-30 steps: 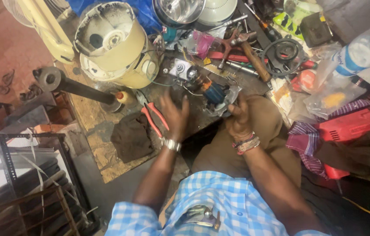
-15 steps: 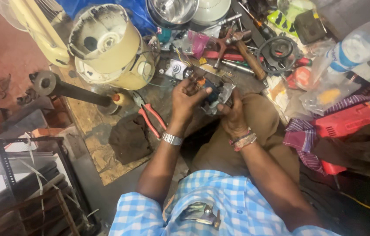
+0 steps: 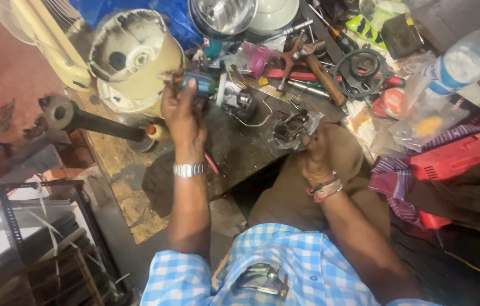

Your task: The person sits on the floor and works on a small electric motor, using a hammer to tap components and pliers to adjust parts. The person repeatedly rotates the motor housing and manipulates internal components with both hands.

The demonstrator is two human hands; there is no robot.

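Fingers of the left hand (image 3: 182,110) are closed around a small motor rotor (image 3: 201,85), its shaft lying crosswise, while a metal housing (image 3: 290,127) is gripped by the right hand (image 3: 316,156).

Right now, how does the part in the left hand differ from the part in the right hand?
The motor rotor in the left hand is a slim blue-and-copper cylinder on a shaft, while the metal housing in the right hand is an open, silvery-grey shell. The motor rotor is lifted above the workbench; the metal housing sits low at the bench edge, near the lap. Both are gripped by one hand each.
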